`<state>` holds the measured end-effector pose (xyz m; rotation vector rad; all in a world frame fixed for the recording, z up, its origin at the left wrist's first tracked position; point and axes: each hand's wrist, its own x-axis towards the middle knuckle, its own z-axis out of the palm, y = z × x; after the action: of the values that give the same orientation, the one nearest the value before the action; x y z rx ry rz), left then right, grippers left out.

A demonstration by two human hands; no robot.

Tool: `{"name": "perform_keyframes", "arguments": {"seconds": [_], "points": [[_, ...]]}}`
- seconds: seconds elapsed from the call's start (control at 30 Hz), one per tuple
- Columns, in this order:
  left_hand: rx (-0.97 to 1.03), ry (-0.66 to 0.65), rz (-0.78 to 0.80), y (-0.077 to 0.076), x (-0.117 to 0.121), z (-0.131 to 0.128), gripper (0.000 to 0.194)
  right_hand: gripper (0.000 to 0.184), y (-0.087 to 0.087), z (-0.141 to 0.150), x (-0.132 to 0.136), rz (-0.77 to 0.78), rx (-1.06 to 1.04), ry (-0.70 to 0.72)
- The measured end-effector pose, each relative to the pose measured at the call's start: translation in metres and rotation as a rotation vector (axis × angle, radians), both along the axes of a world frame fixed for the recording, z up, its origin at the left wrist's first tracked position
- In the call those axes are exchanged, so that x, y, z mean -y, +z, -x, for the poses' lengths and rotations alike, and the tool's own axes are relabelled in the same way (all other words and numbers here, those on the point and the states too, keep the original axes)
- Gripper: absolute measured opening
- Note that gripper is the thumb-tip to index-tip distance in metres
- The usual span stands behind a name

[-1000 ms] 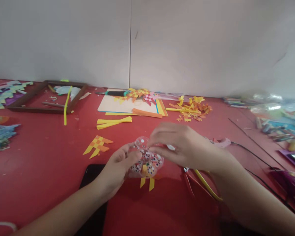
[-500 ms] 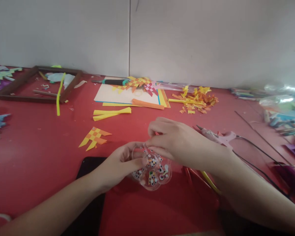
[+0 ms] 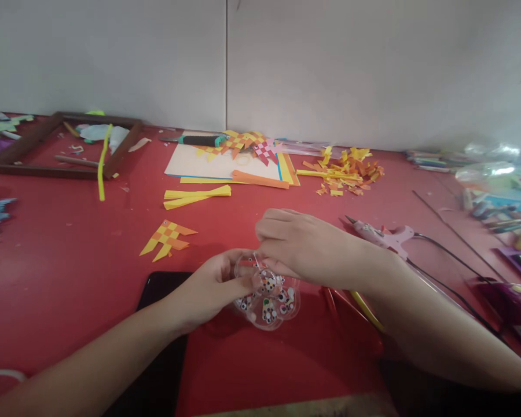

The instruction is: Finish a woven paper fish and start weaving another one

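My left hand [image 3: 217, 286] grips a clear, flower-shaped plastic box [image 3: 272, 325] from its left side, thumb lying across the top. Several googly eyes [image 3: 269, 313] of different sizes sit in its compartments. Over the box's far right part is my right hand [image 3: 286, 243], its fingers curled in and pinched at the clear rim or lid; the fingertips are mostly hidden. Left of the box lies a woven yellow and orange paper fish [image 3: 167, 238] with one small eye on it. Behind the left forearm a black flat object [image 3: 165, 282] rests on the table.
Yellow paper strips [image 3: 197, 197] and a paper stack [image 3: 221, 165] lie ahead, beside a pile of scraps [image 3: 351, 171]. A pink glue gun [image 3: 386, 237] with its cord is at right, red-handled scissors [image 3: 351, 315] under my right arm. A brown frame [image 3: 47, 172] stands back left.
My right hand has shifted slightly left over the box. The left hand keeps its hold, and the view has tilted a little downward.
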<state>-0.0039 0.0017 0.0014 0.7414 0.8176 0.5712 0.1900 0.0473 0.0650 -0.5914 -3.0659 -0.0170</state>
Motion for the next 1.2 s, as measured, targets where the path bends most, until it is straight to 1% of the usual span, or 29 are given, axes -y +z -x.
{"name": "perform_keyframes", "arguments": {"seconds": [0.13, 0.17, 0.23, 0.3, 0.33, 0.37, 0.47, 0.57, 0.63, 0.73, 0.8, 0.87, 0.9, 0.93, 1.0, 1.03, 1.07, 1.13, 1.2], "points": [[-0.01, -0.003, 0.007, 0.0, 0.0, 0.0, 0.048, 0.029, 0.006, -0.007, -0.007, 0.066, -0.056, 0.0], [-0.011, 0.001, 0.007, 0.0, -0.001, 0.0, 0.047, 0.028, 0.007, -0.011, -0.011, 0.082, -0.096, -0.025], [-0.023, 0.042, 0.009, 0.002, -0.003, 0.001, 0.047, 0.023, 0.007, -0.02, -0.02, 0.095, -0.164, -0.138], [-0.034, 0.106, 0.014, 0.003, -0.005, 0.001, 0.046, 0.015, 0.001, -0.027, -0.032, 0.081, -0.168, -0.296], [-0.032, 0.129, 0.015, 0.003, -0.005, 0.001, 0.045, 0.011, -0.004, -0.028, -0.037, 0.079, -0.132, -0.36], [-0.027, 0.139, 0.019, 0.003, -0.006, 0.002, 0.044, 0.01, -0.01, -0.028, -0.042, 0.084, -0.095, -0.392], [-0.029, 0.121, 0.033, 0.001, -0.006, 0.002, 0.041, 0.01, -0.029, -0.023, -0.052, 0.139, 0.036, -0.393], [-0.048, 0.087, 0.043, 0.001, -0.005, 0.001, 0.042, 0.016, -0.037, -0.019, -0.055, 0.16, 0.072, -0.382], [-0.054, 0.072, 0.042, 0.003, -0.005, 0.0, 0.043, 0.022, -0.035, -0.02, -0.054, 0.166, 0.08, -0.374], [-0.069, 0.07, 0.035, 0.005, -0.004, 0.0, 0.045, 0.025, -0.026, -0.025, -0.052, 0.142, 0.048, -0.394], [-0.059, 0.051, 0.014, 0.004, -0.004, 0.001, 0.047, 0.024, -0.018, -0.026, -0.048, 0.093, -0.069, -0.439], [-0.034, 0.027, -0.022, 0.001, -0.003, 0.002, 0.046, 0.02, -0.011, -0.022, -0.039, 0.065, -0.245, -0.476], [-0.025, 0.022, -0.035, 0.0, -0.003, 0.003, 0.044, 0.02, -0.007, -0.02, -0.034, 0.067, -0.326, -0.478], [-0.019, 0.019, -0.042, -0.002, -0.003, 0.003, 0.042, 0.023, -0.003, -0.016, -0.028, 0.077, -0.384, -0.47], [-0.023, 0.017, -0.045, -0.005, -0.002, 0.004, 0.038, 0.038, 0.004, -0.01, -0.016, 0.091, -0.443, -0.421], [-0.027, 0.014, -0.043, -0.005, -0.002, 0.004, 0.037, 0.039, 0.007, -0.007, -0.011, 0.109, -0.446, -0.38], [-0.029, 0.008, -0.045, -0.006, -0.002, 0.005, 0.038, 0.036, 0.009, -0.005, -0.006, 0.129, -0.437, -0.335], [-0.019, -0.01, -0.057, -0.005, -0.002, 0.005, 0.04, 0.024, 0.012, -0.002, 0.001, 0.175, -0.375, -0.256], [0.008, -0.043, -0.081, -0.004, -0.002, 0.005, 0.04, 0.019, 0.013, -0.001, 0.005, 0.184, -0.29, -0.22]]}}
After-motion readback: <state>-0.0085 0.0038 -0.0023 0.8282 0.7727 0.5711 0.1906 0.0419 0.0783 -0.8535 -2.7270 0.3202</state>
